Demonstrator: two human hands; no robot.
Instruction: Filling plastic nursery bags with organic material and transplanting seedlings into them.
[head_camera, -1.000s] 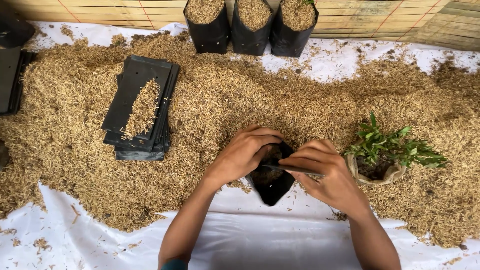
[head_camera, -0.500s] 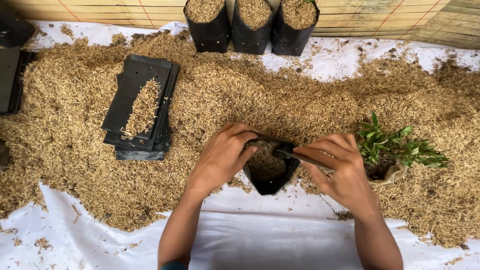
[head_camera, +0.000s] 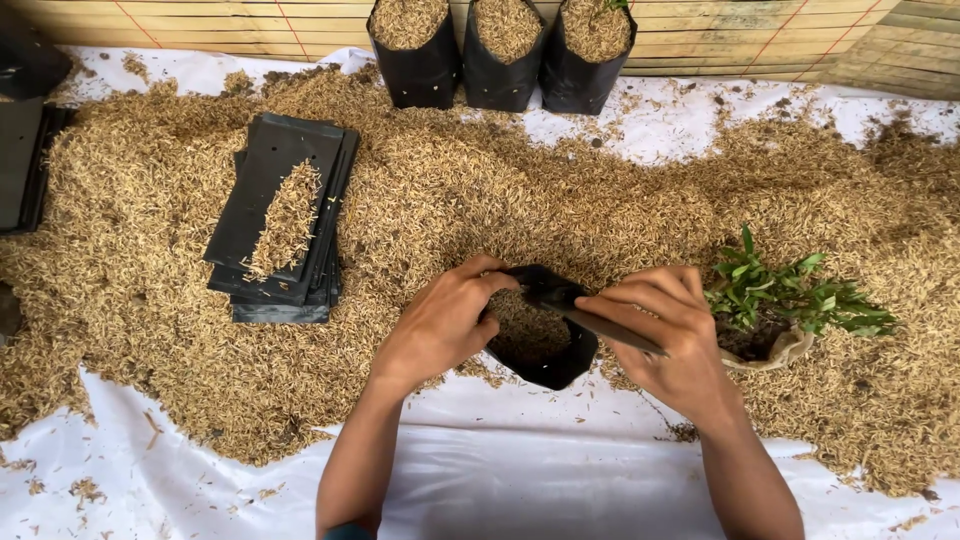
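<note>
A small black plastic grow bag (head_camera: 545, 355) sits at the near edge of a wide heap of rice husks (head_camera: 520, 190). Both hands hold its mouth wide, and husks show inside it. My left hand (head_camera: 440, 322) grips the left rim. My right hand (head_camera: 668, 335) pinches the right rim, stretching it flat. Just right of that hand lies a small green seedling (head_camera: 785, 295) with its dark root ball in a pale wrap.
A stack of flat black grow bags (head_camera: 285, 215), sprinkled with husks, lies to the left. Three husk-filled black bags (head_camera: 500, 55) stand at the back against a bamboo mat wall. A white sheet (head_camera: 540, 470) covers the ground. More black items (head_camera: 25, 140) sit at far left.
The bag's mouth has been pulled wider and now shows husks inside. Both hands have shifted slightly apart along the rim.
</note>
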